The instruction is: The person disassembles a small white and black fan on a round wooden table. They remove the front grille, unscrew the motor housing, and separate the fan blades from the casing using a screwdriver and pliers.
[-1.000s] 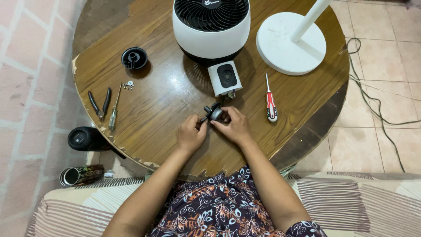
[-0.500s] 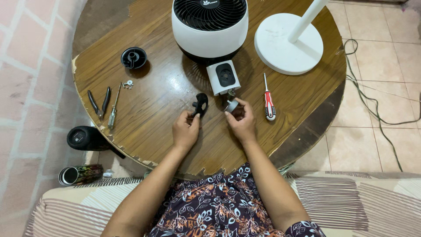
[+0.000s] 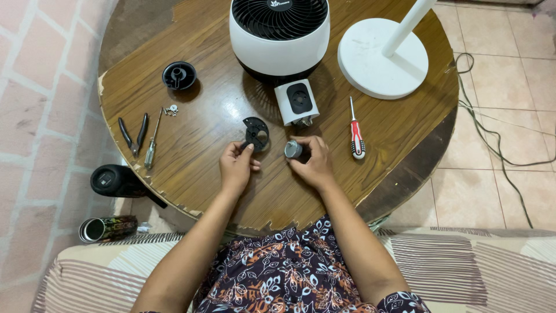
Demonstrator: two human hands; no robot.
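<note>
Hands point(image 3: 275, 162) apart, mid-table point(image 3: 191, 168)

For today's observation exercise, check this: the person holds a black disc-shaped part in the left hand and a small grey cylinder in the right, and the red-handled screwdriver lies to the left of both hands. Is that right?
Not quite. The head view shows the red-handled screwdriver lying to the right of both hands, beside the right hand. The rest holds: the left hand holds the black disc-shaped part, the right the small grey cylinder.

The left hand point(image 3: 236, 165) pinched with raised fingertips. The right hand point(image 3: 311, 162) curled shut just beside it, both forearms reaching forward.
</note>
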